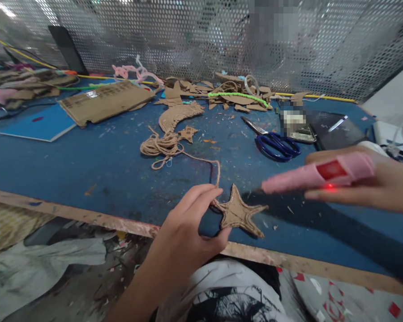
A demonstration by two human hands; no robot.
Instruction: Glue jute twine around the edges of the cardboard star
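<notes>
My left hand [184, 223] pinches the left arm of a cardboard star wrapped in jute twine [238, 212], near the front edge of the blue table [87, 165]. The twine runs from the star back to a loose coil of twine [161, 146]. My right hand [366, 185] holds a pink glue gun [317, 175] with a red light lit; its nozzle points left, just above and right of the star.
Blue-handled scissors [275, 143] lie behind the glue gun. A twine-covered crescent [177, 115] and a small star [188, 133] sit mid-table. Cardboard scraps [235, 96], a flat cardboard sheet [104, 102] and a blue board [40, 125] lie further back, before a perforated metal screen [201, 40].
</notes>
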